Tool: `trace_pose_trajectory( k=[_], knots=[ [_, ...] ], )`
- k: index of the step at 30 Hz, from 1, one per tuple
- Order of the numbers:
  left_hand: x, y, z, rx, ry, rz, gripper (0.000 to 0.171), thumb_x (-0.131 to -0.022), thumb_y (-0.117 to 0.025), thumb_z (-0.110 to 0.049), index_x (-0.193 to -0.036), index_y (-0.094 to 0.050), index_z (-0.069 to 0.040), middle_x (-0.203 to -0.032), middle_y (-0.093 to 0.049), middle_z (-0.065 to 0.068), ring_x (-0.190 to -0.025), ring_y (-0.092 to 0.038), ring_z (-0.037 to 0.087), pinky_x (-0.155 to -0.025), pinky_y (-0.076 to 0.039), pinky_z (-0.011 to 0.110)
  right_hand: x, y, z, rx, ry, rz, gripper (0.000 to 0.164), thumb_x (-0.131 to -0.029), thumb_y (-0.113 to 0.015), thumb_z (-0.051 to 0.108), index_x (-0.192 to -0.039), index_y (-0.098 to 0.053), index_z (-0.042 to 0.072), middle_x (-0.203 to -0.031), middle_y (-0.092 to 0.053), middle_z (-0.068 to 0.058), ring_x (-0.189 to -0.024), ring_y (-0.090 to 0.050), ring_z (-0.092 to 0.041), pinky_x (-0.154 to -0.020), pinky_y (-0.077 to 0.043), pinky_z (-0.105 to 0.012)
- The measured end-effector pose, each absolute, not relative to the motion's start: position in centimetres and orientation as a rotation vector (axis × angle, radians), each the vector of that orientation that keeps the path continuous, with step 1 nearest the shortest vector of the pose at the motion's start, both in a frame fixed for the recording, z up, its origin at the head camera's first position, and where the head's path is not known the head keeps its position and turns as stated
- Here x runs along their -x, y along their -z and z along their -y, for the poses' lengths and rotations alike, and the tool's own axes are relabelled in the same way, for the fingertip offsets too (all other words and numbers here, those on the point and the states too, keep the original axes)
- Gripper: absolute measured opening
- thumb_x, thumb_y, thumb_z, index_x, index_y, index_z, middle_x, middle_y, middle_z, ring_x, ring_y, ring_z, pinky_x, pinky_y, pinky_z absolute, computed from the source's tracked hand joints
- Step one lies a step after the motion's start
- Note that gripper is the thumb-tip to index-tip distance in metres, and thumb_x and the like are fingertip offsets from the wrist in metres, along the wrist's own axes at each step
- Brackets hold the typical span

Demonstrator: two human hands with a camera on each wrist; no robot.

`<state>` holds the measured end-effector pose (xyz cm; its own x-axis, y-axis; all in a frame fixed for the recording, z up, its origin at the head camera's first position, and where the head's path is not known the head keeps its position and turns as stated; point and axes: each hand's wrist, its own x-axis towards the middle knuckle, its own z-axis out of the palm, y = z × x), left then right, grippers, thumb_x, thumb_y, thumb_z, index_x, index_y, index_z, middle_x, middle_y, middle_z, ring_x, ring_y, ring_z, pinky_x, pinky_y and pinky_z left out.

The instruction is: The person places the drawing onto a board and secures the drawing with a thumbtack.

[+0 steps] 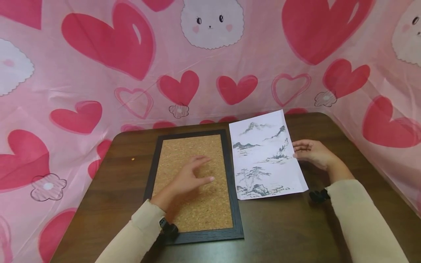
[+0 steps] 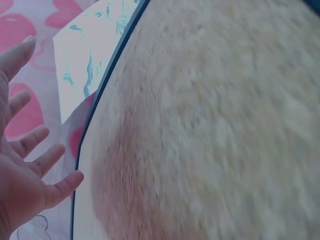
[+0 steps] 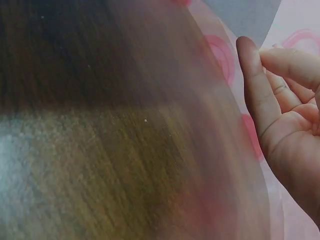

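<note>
My right hand point(image 1: 314, 154) pinches the right edge of a white paper sheet point(image 1: 263, 157) printed with an ink landscape of mountains and trees. In the right wrist view, thumb and forefinger meet on the sheet's edge point(image 3: 252, 20). The sheet is tilted, its near corners slightly bent. To its left lies a cork board point(image 1: 194, 204) in a black frame point(image 1: 237, 219). Above the cork hovers my left hand point(image 1: 189, 178), fingers spread and holding nothing. The left wrist view shows those spread fingers point(image 2: 47, 160) beside the cork surface point(image 2: 210, 125).
A small brass-coloured piece point(image 1: 133, 159) lies on the dark wooden table point(image 1: 121, 190), left of the frame. Pink cloth point(image 1: 210, 65) with hearts hangs behind the table and along its sides. Each wrist wears a black camera on a strap, such as the left wrist camera point(image 1: 169, 228).
</note>
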<state>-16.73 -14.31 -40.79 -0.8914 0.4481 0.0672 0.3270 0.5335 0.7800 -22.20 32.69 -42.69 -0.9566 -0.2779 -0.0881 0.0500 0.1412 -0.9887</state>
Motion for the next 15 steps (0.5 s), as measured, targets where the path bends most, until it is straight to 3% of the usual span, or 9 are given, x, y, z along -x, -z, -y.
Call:
trace_pose_trajectory(
  k=[7,15],
  knots=[
    [17.6,41.2,13.1,-0.574,-1.485,-2.493,0.055,-0.086,-0.076,-0.032,-0.135,-0.06,-0.013,-0.141,-0.049,0.004,-0.13,-0.046,0.026,-0.103,-0.04,0.051,21.4,42.3,-32.7,0.282,2.007,-2.096,0.034,-0.089,-0.061,-0.012,-0.105,-0.069,0.017,-0.093,-0.068,-0.001,-0.083,-0.065,-0.012,-0.073,-0.056,-0.027],
    [18.4,41.8,11.6,-0.453,-1.62,-2.289,0.048,-0.088,-0.074,-0.029,-0.13,-0.063,-0.009,-0.129,-0.06,0.007,-0.113,-0.061,0.02,-0.09,-0.052,0.038,20.8,41.3,-33.1,0.392,2.146,-1.977,0.038,-0.088,-0.056,-0.018,-0.109,-0.07,0.01,-0.095,-0.07,-0.005,-0.084,-0.067,-0.015,-0.074,-0.056,-0.027]
  ],
)
